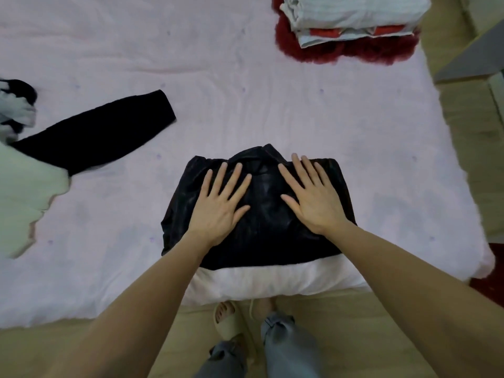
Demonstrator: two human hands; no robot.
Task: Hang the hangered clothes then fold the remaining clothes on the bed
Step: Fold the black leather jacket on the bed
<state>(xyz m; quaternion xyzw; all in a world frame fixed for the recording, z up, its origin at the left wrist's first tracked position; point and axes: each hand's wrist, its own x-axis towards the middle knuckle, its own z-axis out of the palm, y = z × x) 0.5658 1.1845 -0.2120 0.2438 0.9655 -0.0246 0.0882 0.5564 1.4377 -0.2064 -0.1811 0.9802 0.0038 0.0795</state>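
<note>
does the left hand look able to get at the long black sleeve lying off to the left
Probably yes: the left hand rests flat on the folded shiny black garment, holding nothing, with only bare pink bedsheet between it and the long black sleeve.

Wide bed with a pale pink, lightly wrinkled sheet (245, 85) dotted with small purple marks, filling most of the view. Pale yellowish wooden floor (354, 336) along the near edge and down the right side. Grey angled furniture edge (469, 61) at the upper right, beside the bed; cannot tell what piece. Dark red patch of rug or mat (488, 285) on the floor at the right margin. Soft, even, dim light, with faint shadows only.
</note>
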